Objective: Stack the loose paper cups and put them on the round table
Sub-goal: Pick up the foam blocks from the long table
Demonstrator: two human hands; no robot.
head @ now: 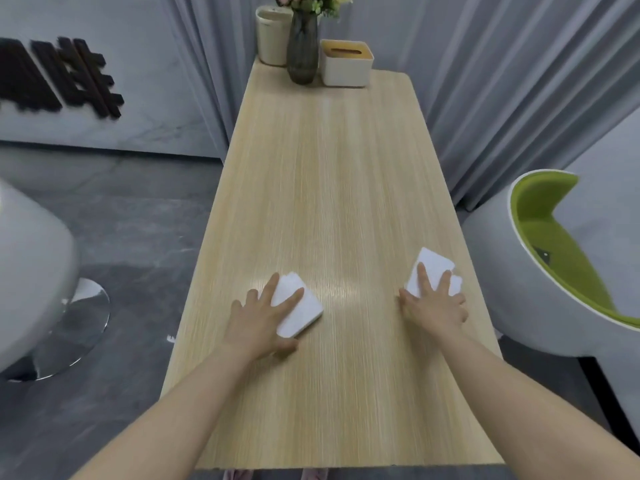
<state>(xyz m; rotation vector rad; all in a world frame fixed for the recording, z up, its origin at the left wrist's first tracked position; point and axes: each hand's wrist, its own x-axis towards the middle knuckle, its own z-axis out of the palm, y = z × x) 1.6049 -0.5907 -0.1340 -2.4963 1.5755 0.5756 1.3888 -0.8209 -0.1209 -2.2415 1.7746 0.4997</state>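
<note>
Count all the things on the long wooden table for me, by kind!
White folded cloths, one under the left hand, one under the right hand: 2
Vase with flowers: 1
Tissue box: 1
Cream bin: 1
Paper cups: 0
Total: 5

1. Only one view is given: a wide-angle camera worn on the person's head, so no second view overlaps with it.
2. It looks forward and steeply down along the length of a long wooden table (329, 188), standing at its near short edge.
3. It sits close above that near end; both forearms enter from the bottom corners, reaching the left hand (258, 320) and right hand (433, 308).
4. The far end, with a vase (302, 50) and tissue box (346, 64), lies at the top of the frame.
5. Wide-angle bending curves the table edges, the grey curtain (485, 81) and a green-lined chair (554, 251) at right.
</note>
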